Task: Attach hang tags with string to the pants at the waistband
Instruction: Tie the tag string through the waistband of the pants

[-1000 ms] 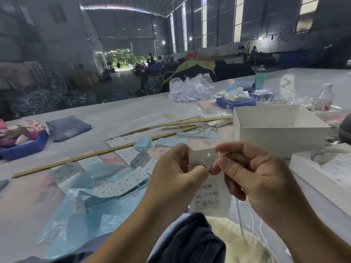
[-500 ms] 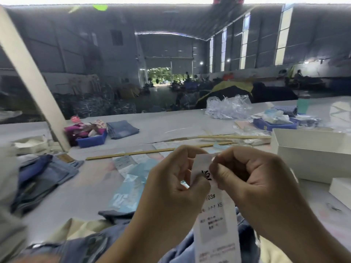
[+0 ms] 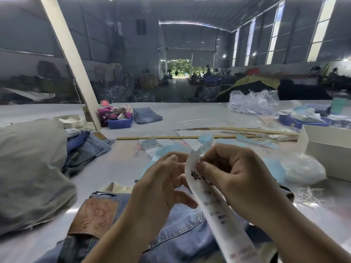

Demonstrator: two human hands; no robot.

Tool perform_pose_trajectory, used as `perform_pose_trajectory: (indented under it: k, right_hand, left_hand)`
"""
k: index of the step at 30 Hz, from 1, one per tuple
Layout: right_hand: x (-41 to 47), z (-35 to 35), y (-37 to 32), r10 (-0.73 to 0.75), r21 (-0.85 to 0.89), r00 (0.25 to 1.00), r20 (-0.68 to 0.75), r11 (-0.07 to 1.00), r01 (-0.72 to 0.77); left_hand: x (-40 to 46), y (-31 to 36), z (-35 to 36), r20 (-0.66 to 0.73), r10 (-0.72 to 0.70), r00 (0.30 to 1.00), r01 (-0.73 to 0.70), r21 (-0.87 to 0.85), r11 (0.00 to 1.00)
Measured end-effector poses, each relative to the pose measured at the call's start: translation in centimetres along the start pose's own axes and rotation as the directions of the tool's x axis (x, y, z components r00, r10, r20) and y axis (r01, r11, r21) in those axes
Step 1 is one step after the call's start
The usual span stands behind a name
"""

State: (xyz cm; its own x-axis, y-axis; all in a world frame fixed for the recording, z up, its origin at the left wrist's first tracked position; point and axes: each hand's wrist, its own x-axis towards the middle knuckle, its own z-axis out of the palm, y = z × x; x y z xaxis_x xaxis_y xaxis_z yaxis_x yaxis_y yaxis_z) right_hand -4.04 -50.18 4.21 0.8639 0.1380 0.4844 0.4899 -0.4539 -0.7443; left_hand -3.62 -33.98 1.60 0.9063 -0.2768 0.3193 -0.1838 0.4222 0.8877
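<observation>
hang tag (image 3: 207, 196) — dark printed characters near the top, blurred | nothing readable elsewhere

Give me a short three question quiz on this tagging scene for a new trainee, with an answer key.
1. True or false: the right hand pinches the top of the white hang tag.
2. What lies under both hands: A folded towel, B blue jeans, C cardboard box?
3. Fill in: the brown leather patch sits to the ___ of the left hand.

Key: 1 true; 2 B; 3 left.
</observation>
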Motion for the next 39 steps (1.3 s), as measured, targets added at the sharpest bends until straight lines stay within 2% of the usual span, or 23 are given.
perform_pose_trajectory:
  k: [3,9,14,18,24,29,32,34,36,39]
  right_hand:
    - [0.0,0.9,0.1,-0.016,0.049,0.996,0.090,0.999,0.011]
    - [0.4,1.9,1.4,0.052,0.115,0.979,0.195,0.991,-0.075]
    - [0.3,2.4,2.0,0.058,0.067,0.990,0.125,0.996,-0.066]
    - [0.1,2.5,2.0,0.030,0.023,0.992,0.123,0.999,-0.033]
    - [-0.4,3.0,2.3,-0.007,-0.247,1.000,0.016,0.969,0.011]
    - [-0.5,3.4,2.4,-0.030,-0.307,0.999,0.019,0.951,0.034]
    - [-0.6,3.6,2.5,-0.046,-0.222,0.996,0.080,0.973,0.062]
    - [-0.6,3.8,2.4,-0.064,-0.130,0.989,0.135,0.988,0.082]
    - [-0.6,4.1,2.2,-0.096,-0.081,0.978,0.187,0.990,0.113]
    - [-0.4,5.2,2.0,-0.105,-0.065,0.968,0.229,0.990,0.123]
  left_hand:
    - [-0.3,-0.5,-0.3,-0.062,-0.013,0.998,0.014,0.026,1.000]
    - [-0.8,-0.8,-2.1,-0.083,0.073,0.994,-0.038,0.360,0.932]
    - [-0.8,-1.0,-2.4,-0.050,0.053,0.997,-0.020,0.506,0.863]
    - [-0.6,-1.0,-2.6,-0.066,0.045,0.997,-0.004,0.523,0.852]
    - [-0.5,-1.6,-2.1,-0.111,0.062,0.992,0.007,0.534,0.845]
    - [-0.7,-2.2,-2.0,-0.136,0.145,0.980,-0.041,0.576,0.817]
    - [-0.9,-1.9,-2.6,-0.170,0.044,0.985,0.041,0.468,0.883]
    - [-1.1,-1.2,-3.3,-0.158,-0.101,0.982,0.142,0.272,0.952]
    - [-1.5,-0.8,-4.0,-0.138,-0.219,0.966,0.235,0.114,0.965]
    - [-2.3,-0.7,-4.9,-0.195,-0.285,0.939,0.311,0.120,0.943]
